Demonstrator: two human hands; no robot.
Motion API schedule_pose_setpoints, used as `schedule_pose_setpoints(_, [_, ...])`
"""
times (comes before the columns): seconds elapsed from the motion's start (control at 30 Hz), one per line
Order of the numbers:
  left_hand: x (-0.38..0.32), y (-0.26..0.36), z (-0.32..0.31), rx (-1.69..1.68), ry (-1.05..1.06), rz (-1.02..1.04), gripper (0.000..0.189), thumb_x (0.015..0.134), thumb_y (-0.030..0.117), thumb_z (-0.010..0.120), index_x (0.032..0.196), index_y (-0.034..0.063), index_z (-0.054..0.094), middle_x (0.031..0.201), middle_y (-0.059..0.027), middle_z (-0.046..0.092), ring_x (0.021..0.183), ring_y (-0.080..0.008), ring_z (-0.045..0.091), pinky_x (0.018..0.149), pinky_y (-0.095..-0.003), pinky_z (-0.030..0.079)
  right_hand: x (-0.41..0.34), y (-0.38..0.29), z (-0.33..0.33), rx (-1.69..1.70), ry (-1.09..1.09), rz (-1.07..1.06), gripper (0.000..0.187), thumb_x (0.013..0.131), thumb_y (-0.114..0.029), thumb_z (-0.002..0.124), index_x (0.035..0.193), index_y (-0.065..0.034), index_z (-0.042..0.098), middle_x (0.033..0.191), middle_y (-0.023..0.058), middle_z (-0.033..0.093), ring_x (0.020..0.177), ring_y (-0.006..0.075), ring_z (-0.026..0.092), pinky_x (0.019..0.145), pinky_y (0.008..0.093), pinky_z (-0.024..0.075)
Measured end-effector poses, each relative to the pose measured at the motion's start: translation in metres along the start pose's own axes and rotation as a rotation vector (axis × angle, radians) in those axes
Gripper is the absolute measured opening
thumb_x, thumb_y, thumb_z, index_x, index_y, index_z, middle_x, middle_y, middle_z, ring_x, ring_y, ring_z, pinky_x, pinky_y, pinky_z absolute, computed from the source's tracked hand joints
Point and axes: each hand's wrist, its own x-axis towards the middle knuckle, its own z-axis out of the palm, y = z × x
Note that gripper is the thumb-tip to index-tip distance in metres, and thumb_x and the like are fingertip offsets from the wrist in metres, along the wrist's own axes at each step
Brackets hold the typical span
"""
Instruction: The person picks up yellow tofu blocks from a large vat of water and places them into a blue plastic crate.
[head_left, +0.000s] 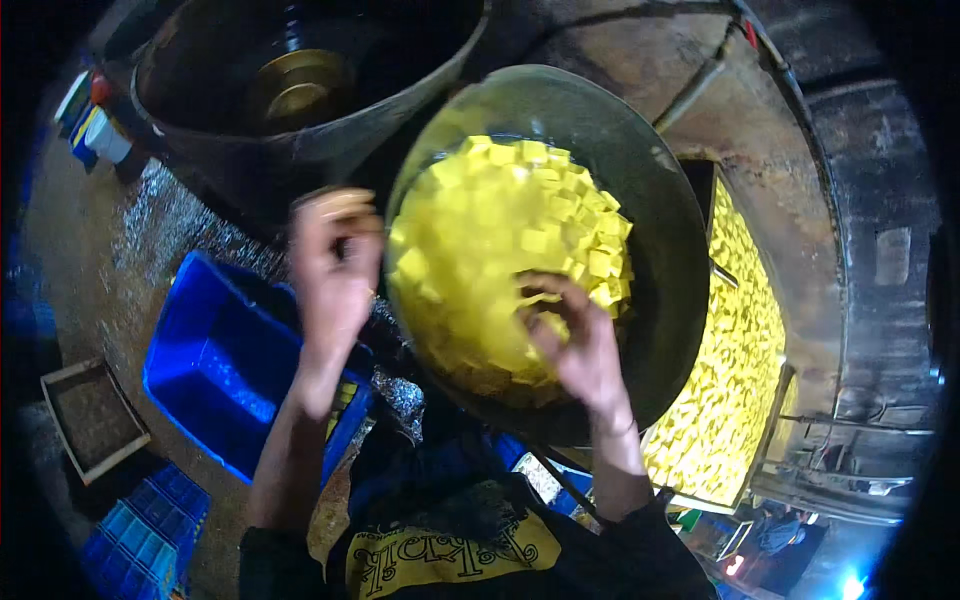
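A large round metal pan (667, 217) before me holds a heap of yellow tofu-like cubes (535, 240) in cloudy yellow liquid. Over the cubes on the pan's near right side is my right hand (577, 341), its fingers bent and apart. Yellow shows between thumb and fingers, with no object plainly gripped. My left hand (337, 240) is raised at the pan's left rim, fingers curled and blurred by motion. Whether it holds something or touches the rim cannot be made out.
A big dark vat (247, 157) with a brass-coloured vessel (300, 82) inside stands at upper left. Blue plastic tub (202, 360), wooden frame (94, 420) and blue crates (142, 532) lie left. Right of the pan is a wide tray (772, 457) of yellow pieces. A person (781, 534) is far lower right.
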Motion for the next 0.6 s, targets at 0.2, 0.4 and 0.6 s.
schedule_pose_setpoints(0.2, [-0.044, -0.025, 0.198, 0.522, -1.102, 0.037, 0.013, 0.079, 0.005, 0.057, 0.092, 0.0020, 0.058, 0.095, -0.0146, 0.062, 0.089, -0.0237, 0.062, 0.078, -0.0345, 0.049, 0.015, 0.237, -0.057, -0.994, -0.357, 0.343, 0.025, 0.077, -0.019, 0.057, 0.099, -0.0088, 0.064, 0.091, 0.0169, 0.064, 0.085, 0.0312, 0.063, 0.076, 0.0426, 0.0503])
schedule_pose_setpoints(0.4, [-0.127, -0.151, 0.246, 1.206, -1.623, 0.043, 0.033, 0.083, 0.014, 0.051, 0.115, 0.0066, 0.056, 0.112, -0.0117, 0.058, 0.101, -0.0270, 0.057, 0.083, -0.0422, 0.045, 0.009, 0.313, -0.023, -1.112, -0.549, 0.133, 0.020, 0.079, -0.016, 0.052, 0.088, -0.0088, 0.068, 0.082, 0.0190, 0.065, 0.075, 0.0326, 0.066, 0.062, 0.0424, 0.0528])
schedule_pose_setpoints(0.6, [-0.127, -0.175, 0.219, 0.874, -1.470, 0.372, 0.035, 0.087, 0.016, 0.051, 0.119, 0.0026, 0.054, 0.127, -0.0147, 0.048, 0.120, -0.0300, 0.043, 0.101, -0.0376, 0.034, 0.038, 0.339, -0.083, -0.791, -0.516, -0.220, 0.019, 0.076, -0.014, 0.055, 0.090, -0.0084, 0.066, 0.085, 0.0149, 0.066, 0.073, 0.0293, 0.066, 0.065, 0.0424, 0.0527])
